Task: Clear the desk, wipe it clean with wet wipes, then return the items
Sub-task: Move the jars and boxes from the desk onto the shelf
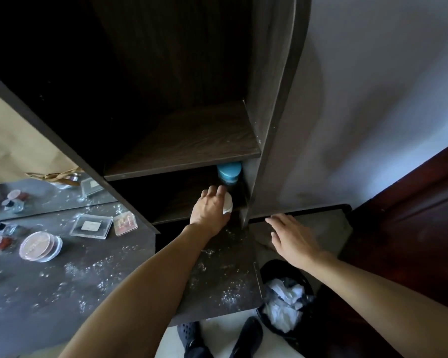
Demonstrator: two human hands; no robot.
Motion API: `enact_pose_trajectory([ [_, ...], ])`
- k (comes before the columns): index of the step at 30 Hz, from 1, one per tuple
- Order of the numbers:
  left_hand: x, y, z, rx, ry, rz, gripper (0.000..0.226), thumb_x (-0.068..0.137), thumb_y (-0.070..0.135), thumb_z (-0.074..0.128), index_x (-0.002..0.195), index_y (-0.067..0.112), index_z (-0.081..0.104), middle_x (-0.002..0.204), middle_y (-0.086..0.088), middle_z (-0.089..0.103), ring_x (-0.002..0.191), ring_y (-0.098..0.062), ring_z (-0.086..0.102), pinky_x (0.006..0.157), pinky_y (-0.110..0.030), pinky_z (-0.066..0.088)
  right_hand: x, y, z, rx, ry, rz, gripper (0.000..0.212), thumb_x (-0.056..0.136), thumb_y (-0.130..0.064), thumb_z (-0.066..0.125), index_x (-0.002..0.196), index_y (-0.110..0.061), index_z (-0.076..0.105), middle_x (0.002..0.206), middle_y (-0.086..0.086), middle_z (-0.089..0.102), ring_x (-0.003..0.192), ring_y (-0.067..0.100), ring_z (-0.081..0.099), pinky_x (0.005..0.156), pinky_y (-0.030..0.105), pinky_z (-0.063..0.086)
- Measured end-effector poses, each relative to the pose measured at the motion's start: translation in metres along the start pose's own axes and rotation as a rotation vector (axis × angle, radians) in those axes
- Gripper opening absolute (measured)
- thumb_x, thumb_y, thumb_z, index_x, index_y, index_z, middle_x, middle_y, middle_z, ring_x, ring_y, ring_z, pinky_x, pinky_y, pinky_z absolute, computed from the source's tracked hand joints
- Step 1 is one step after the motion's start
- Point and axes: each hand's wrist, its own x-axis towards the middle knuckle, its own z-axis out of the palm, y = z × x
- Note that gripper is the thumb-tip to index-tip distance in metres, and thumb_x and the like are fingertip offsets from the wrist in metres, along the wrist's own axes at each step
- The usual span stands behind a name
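My left hand [211, 209] reaches into the lowest shelf opening of the dark cabinet and grips a small white rounded object [227, 203]. A jar with a blue lid [229, 173] stands just behind it, under the shelf board [186, 148]. My right hand [291, 239] hovers with relaxed straight fingers over the grey ledge [329, 223] to the right of the cabinet side. The dark desk top [62, 280] is speckled with white dust. On its left part lie a round pink compact [40, 246], a clear square case [91, 226] and a small pink palette [125, 223].
A mirror [23, 161] leans at the left and reflects the items. Small bottles [0, 236] stand at the far left edge. A black bin [286, 301] with crumpled white wipes sits on the floor below the desk's right end. A dark red door [411, 215] is at the right.
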Motion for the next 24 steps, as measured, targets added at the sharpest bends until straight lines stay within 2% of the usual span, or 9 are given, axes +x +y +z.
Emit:
enact_pose_trajectory([
  [6, 0.018, 0.011, 0.011, -0.108, 0.034, 0.012, 0.06, 0.081, 0.009, 0.067, 0.132, 0.01, 0.034, 0.125, -0.016, 0.045, 0.112, -0.033, 0.05, 0.093, -0.042, 0.046, -0.019, 0.021, 0.012, 0.049, 0.051, 0.054, 0.027, 0.074, -0.014, 0.069, 0.1, -0.015, 0.066, 0.1, 0.0, 0.065, 0.086, 0.022, 0.065, 0.059, 0.033, 0.054],
  [9, 0.02, 0.01, 0.009, -0.102, 0.029, 0.018, 0.061, 0.081, 0.008, 0.066, 0.134, 0.013, 0.036, 0.124, -0.015, 0.045, 0.108, -0.036, 0.053, 0.089, -0.043, 0.048, -0.025, 0.019, 0.014, 0.039, 0.048, 0.065, 0.025, 0.069, -0.012, 0.074, 0.092, -0.016, 0.068, 0.095, -0.002, 0.066, 0.081, 0.02, 0.066, 0.057, 0.029, 0.051],
  [12, 0.01, 0.003, 0.001, -0.088, 0.048, 0.02, 0.058, 0.081, 0.01, 0.067, 0.132, 0.014, 0.04, 0.127, -0.012, 0.043, 0.11, -0.033, 0.052, 0.087, -0.04, 0.048, -0.021, 0.011, 0.015, 0.055, 0.011, 0.061, 0.021, 0.076, -0.017, 0.067, 0.097, -0.017, 0.066, 0.101, -0.002, 0.064, 0.089, 0.02, 0.064, 0.061, 0.035, 0.054],
  [14, -0.008, -0.008, -0.007, -0.082, 0.098, 0.026, 0.047, 0.084, 0.015, 0.064, 0.128, 0.013, 0.046, 0.124, -0.01, 0.045, 0.109, -0.03, 0.051, 0.084, -0.04, 0.05, -0.013, -0.004, 0.011, 0.062, -0.016, 0.036, 0.023, 0.082, -0.021, 0.059, 0.104, -0.018, 0.063, 0.107, -0.003, 0.061, 0.097, 0.02, 0.061, 0.066, 0.04, 0.054],
  [16, -0.034, -0.023, -0.016, -0.068, 0.134, 0.003, 0.035, 0.086, 0.018, 0.058, 0.121, 0.013, 0.053, 0.119, -0.009, 0.051, 0.106, -0.028, 0.055, 0.081, -0.04, 0.05, -0.002, -0.026, 0.008, 0.039, -0.027, -0.029, 0.025, 0.085, -0.023, 0.056, 0.11, -0.019, 0.062, 0.112, -0.004, 0.06, 0.102, 0.019, 0.059, 0.07, 0.038, 0.054],
  [20, -0.096, -0.068, -0.03, -0.005, 0.11, -0.145, 0.027, 0.088, 0.021, 0.051, 0.113, 0.015, 0.058, 0.114, -0.006, 0.06, 0.099, -0.03, 0.061, 0.079, -0.037, 0.049, 0.021, -0.082, 0.009, 0.073, -0.019, -0.182, 0.027, 0.083, -0.02, 0.062, 0.11, -0.016, 0.066, 0.109, -0.001, 0.063, 0.096, 0.02, 0.064, 0.068, 0.034, 0.054],
  [24, -0.156, -0.125, -0.043, 0.032, 0.098, -0.291, 0.024, 0.087, 0.021, 0.05, 0.109, 0.015, 0.058, 0.108, -0.006, 0.062, 0.096, -0.033, 0.061, 0.076, -0.036, 0.047, 0.04, -0.15, 0.013, 0.121, -0.094, -0.324, 0.032, 0.092, -0.025, 0.051, 0.123, -0.018, 0.057, 0.123, -0.006, 0.055, 0.112, 0.016, 0.053, 0.081, 0.037, 0.051],
])
